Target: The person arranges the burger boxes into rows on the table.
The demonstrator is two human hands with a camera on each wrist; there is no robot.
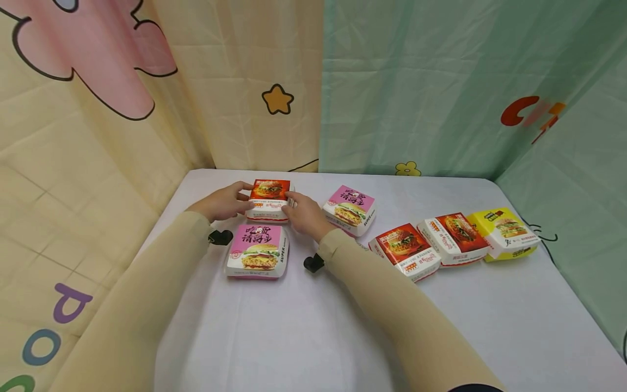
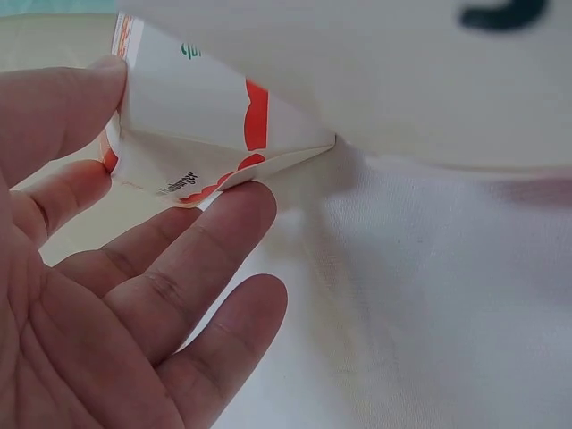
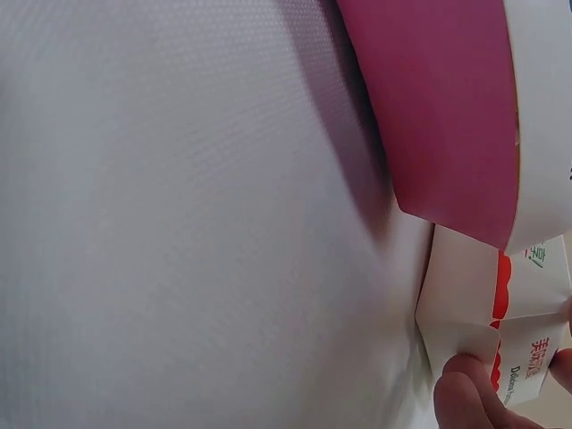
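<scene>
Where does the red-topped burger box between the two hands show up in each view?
Head: the red-topped burger box is just left of centre, between the left hand and right hand.
Left wrist: the box is at upper left, partly hidden.
Right wrist: the box is at lower right.
Shared landmark: the white tablecloth.
</scene>
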